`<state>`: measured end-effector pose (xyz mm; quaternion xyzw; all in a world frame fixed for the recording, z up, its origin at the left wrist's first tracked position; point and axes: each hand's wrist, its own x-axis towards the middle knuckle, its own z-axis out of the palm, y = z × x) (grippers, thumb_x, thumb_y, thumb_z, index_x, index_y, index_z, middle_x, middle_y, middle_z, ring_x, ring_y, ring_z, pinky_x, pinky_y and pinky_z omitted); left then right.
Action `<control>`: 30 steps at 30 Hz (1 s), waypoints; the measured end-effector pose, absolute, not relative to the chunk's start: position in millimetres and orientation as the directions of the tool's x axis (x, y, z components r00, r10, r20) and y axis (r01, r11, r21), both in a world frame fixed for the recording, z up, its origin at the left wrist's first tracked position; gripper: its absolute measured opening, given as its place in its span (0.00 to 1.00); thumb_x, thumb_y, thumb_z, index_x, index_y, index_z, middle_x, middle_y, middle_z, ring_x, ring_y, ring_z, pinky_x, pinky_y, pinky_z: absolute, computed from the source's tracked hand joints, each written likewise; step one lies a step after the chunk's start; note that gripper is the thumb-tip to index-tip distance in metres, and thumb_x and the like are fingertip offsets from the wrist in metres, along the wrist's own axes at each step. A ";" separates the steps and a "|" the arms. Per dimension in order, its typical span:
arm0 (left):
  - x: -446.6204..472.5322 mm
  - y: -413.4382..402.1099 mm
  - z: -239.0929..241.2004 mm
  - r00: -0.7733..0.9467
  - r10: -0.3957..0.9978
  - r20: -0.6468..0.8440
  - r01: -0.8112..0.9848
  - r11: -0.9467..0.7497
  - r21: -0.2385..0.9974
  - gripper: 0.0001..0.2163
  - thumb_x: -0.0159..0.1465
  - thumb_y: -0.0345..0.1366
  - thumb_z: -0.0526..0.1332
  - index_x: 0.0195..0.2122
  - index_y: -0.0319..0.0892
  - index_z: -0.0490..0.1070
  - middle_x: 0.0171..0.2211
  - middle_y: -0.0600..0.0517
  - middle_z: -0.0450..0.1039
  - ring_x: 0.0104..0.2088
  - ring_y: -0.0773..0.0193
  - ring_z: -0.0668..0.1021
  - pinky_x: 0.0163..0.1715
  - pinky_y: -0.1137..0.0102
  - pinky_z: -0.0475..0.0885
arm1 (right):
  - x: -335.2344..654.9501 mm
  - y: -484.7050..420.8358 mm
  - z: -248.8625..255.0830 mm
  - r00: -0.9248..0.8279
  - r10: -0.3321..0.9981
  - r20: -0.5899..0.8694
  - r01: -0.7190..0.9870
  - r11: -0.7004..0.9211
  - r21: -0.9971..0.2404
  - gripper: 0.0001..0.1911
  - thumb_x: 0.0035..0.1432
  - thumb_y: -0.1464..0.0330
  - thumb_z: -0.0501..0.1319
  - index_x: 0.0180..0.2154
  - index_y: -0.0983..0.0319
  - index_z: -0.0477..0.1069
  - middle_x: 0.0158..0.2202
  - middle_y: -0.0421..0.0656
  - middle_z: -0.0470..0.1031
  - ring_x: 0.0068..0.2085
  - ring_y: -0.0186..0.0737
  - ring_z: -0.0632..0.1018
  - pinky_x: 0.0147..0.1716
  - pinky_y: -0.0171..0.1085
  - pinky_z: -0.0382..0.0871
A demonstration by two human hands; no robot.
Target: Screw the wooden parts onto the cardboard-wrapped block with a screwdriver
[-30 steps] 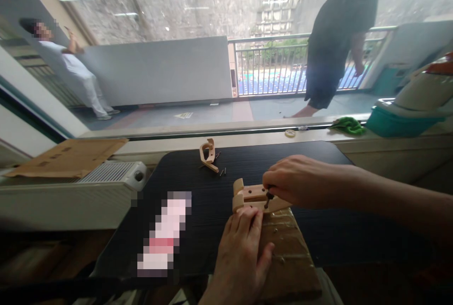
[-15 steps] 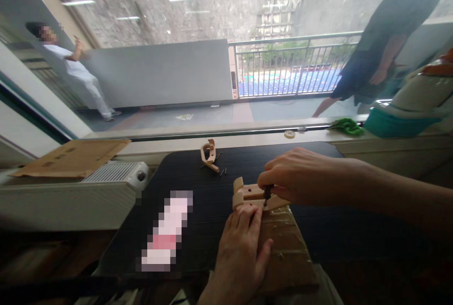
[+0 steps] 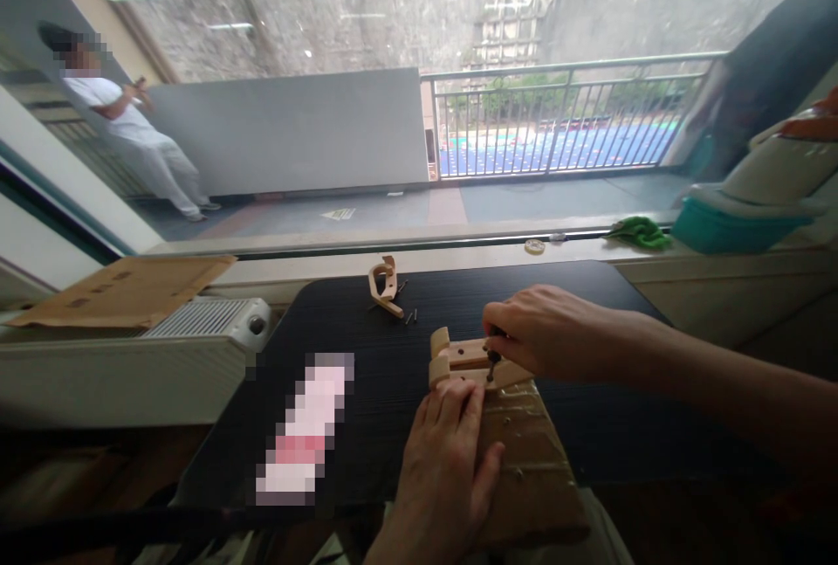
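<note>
"Pale wooden two-railed frame [image 3: 472,375] with curved ends; where is it lying?"

"It is resting on the far end of a brown, tape-wrapped box [image 3: 524,460]; a black, round-cornered table [image 3: 367,408] is stretching beyond."

"And the hands?"

"The left hand [image 3: 446,456] is lying flat, fingertips pressing the near rail, thumb standing apart; the right hand [image 3: 543,329] is pinching a slim dark tool [image 3: 493,359], its lower end meeting that rail."

"Anything else?"

"One pale curved wooden piece [image 3: 375,283] is sitting near the table's far edge; two thin dark pins [image 3: 415,315] are lying just beside it."
</note>
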<state>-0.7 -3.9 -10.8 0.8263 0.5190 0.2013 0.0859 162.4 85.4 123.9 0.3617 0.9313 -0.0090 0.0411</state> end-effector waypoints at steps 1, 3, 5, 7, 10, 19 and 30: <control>-0.7 -4.3 -10.4 0.380 0.893 0.242 0.823 -0.446 0.352 0.24 0.60 0.35 0.57 0.58 0.38 0.58 0.54 0.43 0.61 0.56 0.52 0.64 0.56 0.55 0.63 | 161.6 85.0 122.0 -0.727 0.683 -0.070 0.684 0.729 0.025 0.12 0.62 0.68 0.51 0.35 0.65 0.71 0.29 0.47 0.76 0.29 0.41 0.76 0.25 0.36 0.52; -0.8 -4.9 -9.2 0.379 0.894 0.238 0.823 -0.444 0.354 0.24 0.60 0.35 0.57 0.58 0.37 0.59 0.54 0.43 0.61 0.56 0.52 0.64 0.56 0.55 0.63 | 160.8 85.2 120.0 -0.725 0.687 -0.051 0.685 0.727 0.045 0.12 0.62 0.67 0.51 0.35 0.66 0.71 0.28 0.47 0.76 0.29 0.41 0.76 0.24 0.36 0.51; -0.8 -5.2 -7.7 0.378 0.896 0.232 0.825 -0.440 0.354 0.24 0.60 0.34 0.57 0.58 0.37 0.59 0.55 0.43 0.61 0.56 0.52 0.63 0.57 0.55 0.62 | 161.7 86.7 121.3 -0.725 0.687 -0.048 0.684 0.726 0.074 0.12 0.62 0.67 0.51 0.34 0.65 0.71 0.27 0.47 0.76 0.27 0.40 0.75 0.23 0.36 0.49; -0.8 -5.2 -6.6 0.379 0.897 0.228 0.827 -0.439 0.352 0.24 0.60 0.34 0.57 0.58 0.37 0.58 0.55 0.43 0.61 0.56 0.52 0.63 0.57 0.55 0.62 | 164.3 88.4 125.7 -0.731 0.681 -0.038 0.675 0.731 0.097 0.13 0.62 0.66 0.51 0.32 0.65 0.71 0.27 0.47 0.76 0.26 0.39 0.74 0.23 0.36 0.48; -0.5 -4.4 -6.5 0.384 0.894 0.230 0.828 -0.443 0.344 0.24 0.60 0.35 0.57 0.58 0.37 0.59 0.55 0.43 0.61 0.56 0.52 0.63 0.57 0.54 0.62 | 168.8 88.7 134.9 -0.782 0.620 -0.059 0.618 0.784 0.054 0.09 0.59 0.67 0.54 0.31 0.63 0.70 0.29 0.44 0.75 0.28 0.36 0.72 0.24 0.35 0.49; -1.7 -3.5 -11.2 0.392 0.880 0.269 0.823 -0.466 0.326 0.24 0.60 0.35 0.57 0.58 0.36 0.59 0.54 0.42 0.62 0.55 0.51 0.64 0.55 0.54 0.64 | 171.0 89.4 128.7 -0.866 0.486 -0.120 0.490 0.872 -0.002 0.07 0.59 0.74 0.55 0.32 0.64 0.71 0.30 0.44 0.73 0.33 0.37 0.72 0.29 0.35 0.57; -0.6 -3.9 -8.7 0.379 0.887 0.263 0.818 -0.455 0.353 0.23 0.60 0.35 0.57 0.57 0.37 0.60 0.54 0.43 0.63 0.56 0.51 0.64 0.56 0.54 0.63 | 166.9 89.6 117.2 -0.787 0.612 -0.077 0.608 0.790 0.074 0.09 0.62 0.71 0.52 0.31 0.64 0.68 0.28 0.43 0.73 0.29 0.37 0.74 0.24 0.35 0.51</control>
